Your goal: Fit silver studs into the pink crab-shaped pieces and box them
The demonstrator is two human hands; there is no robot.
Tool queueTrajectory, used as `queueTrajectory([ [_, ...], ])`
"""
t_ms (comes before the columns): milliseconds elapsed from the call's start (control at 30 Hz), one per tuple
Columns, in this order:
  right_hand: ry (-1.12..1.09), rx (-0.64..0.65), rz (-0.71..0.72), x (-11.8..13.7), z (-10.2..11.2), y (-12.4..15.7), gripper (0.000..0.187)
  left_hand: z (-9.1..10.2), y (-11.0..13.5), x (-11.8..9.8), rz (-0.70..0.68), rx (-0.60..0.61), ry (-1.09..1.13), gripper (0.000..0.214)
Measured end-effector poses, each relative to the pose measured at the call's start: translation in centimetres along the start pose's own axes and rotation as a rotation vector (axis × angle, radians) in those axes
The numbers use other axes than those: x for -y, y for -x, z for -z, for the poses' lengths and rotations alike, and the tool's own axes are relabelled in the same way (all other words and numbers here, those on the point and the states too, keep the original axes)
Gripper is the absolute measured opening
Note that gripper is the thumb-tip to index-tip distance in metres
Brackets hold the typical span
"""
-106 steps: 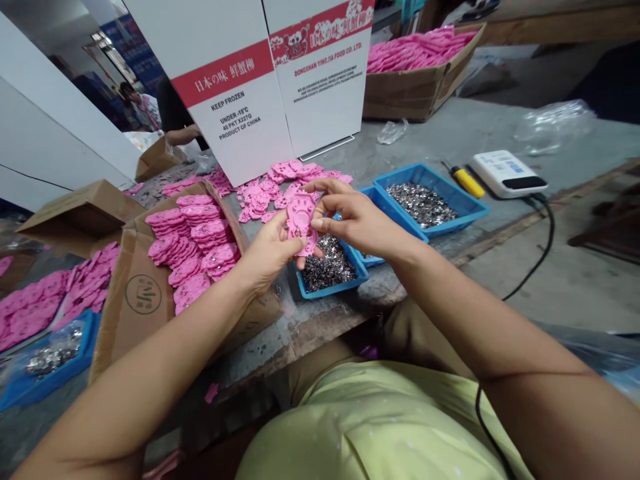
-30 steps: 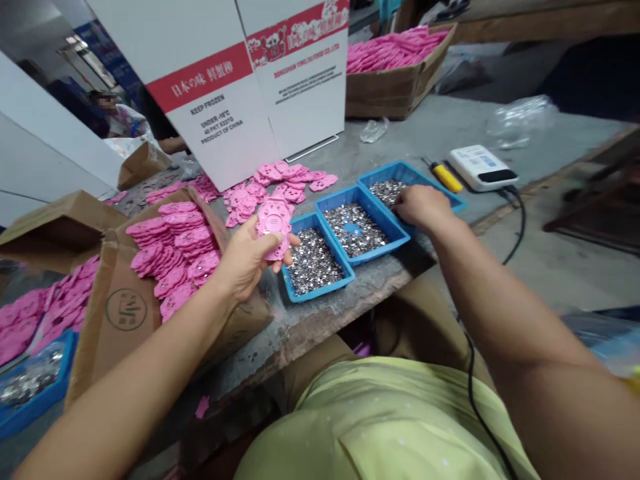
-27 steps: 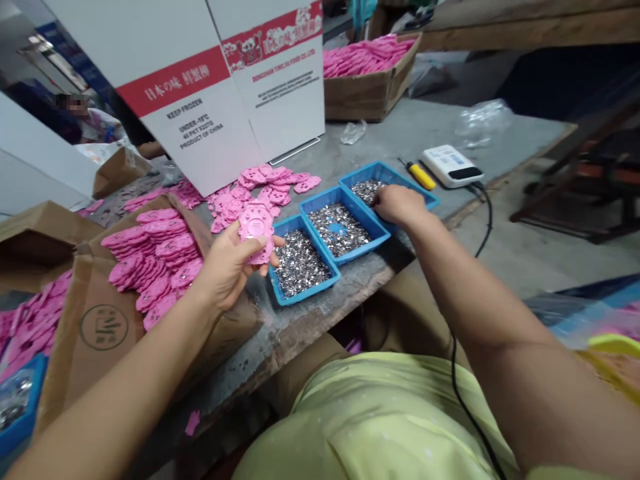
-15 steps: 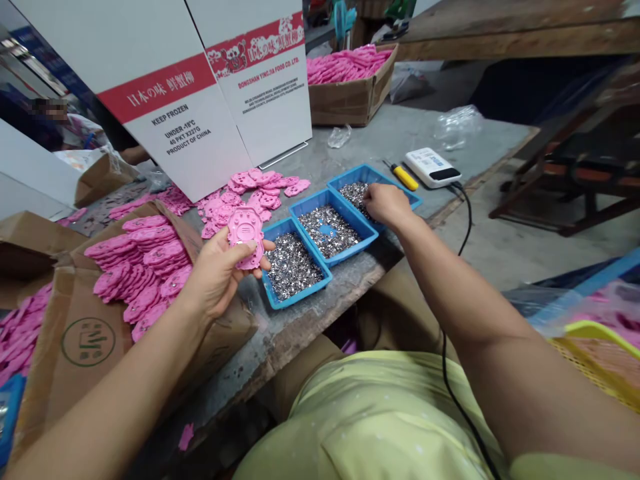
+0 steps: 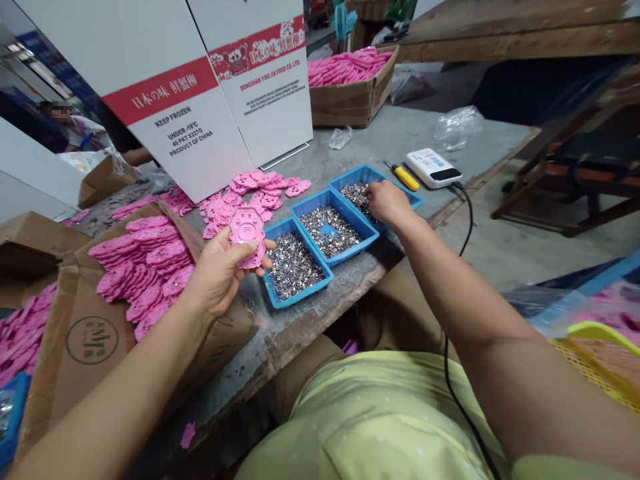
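Observation:
My left hand (image 5: 225, 270) grips a pink plastic plate (image 5: 247, 233) with a scalloped outline, thumb on its face and fingers behind. Over the farthest blue tray (image 5: 345, 175) is my right hand (image 5: 389, 202), its fingers bent down into small shiny metal pieces (image 5: 356, 193); whether the fingertips have picked any up is hidden. A middle blue tray (image 5: 367, 241) and a nearest blue tray (image 5: 300, 298) stand beside it in a row, both with similar metal pieces. Behind the held plate lies a loose heap of pink plates (image 5: 265, 187).
A cardboard box (image 5: 85, 393) of stacked pink plates stands at left. White printed panels (image 5: 175, 120) rise behind the heap. Right of the trays lie a yellow-handled screwdriver (image 5: 405, 177) and a white device (image 5: 433, 167) with a black cable (image 5: 470, 220). Another plate-filled box (image 5: 345, 103) sits farther back.
The view has shifted very slightly. Both hands hold nearly the same positions, the left still on the pink plate and the right still in the far tray.

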State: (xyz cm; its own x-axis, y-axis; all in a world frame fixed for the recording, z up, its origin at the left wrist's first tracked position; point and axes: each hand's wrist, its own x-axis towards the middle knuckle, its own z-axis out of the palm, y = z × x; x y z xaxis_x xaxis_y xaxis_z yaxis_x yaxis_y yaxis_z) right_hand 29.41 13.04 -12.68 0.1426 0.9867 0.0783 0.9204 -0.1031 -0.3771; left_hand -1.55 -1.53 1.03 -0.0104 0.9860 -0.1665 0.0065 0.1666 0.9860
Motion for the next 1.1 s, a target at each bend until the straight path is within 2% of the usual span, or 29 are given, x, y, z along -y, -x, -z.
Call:
queueTrajectory([
  [500, -0.087, -0.088, -0.023, -0.3, -0.3, -0.3, 0.037, 0.1, 0.0, 0.1, -0.007, 0.003, -0.014, 0.029],
  [733, -0.183, -0.126, -0.046, -0.2, 0.8, -0.4, 0.037, 0.3, -0.1, 0.3, -0.019, 0.030, -0.003, 0.031],
  [800, -0.298, -0.166, -0.056, -0.1, 1.2, -0.3, 0.031, 0.2, -0.1, 0.3, -0.008, 0.027, -0.002, 0.029],
  [900, -0.658, -0.183, -0.067, 1.0, 1.8, 0.5, 0.016, 0.1, -0.1, 0.3, 0.011, 0.018, 0.016, 0.024],
  [967, -0.952, -0.109, -0.020, 2.6, 2.2, 1.7, 0.009, 0.2, -0.2, 0.4, 0.019, 0.024, 0.046, 0.022],
  [1100, -1.363, 0.130, 0.119, 7.2, 3.2, 5.4, 0.026, 0.5, -0.5, 0.9, 0.021, 0.063, 0.122, 0.025],
])
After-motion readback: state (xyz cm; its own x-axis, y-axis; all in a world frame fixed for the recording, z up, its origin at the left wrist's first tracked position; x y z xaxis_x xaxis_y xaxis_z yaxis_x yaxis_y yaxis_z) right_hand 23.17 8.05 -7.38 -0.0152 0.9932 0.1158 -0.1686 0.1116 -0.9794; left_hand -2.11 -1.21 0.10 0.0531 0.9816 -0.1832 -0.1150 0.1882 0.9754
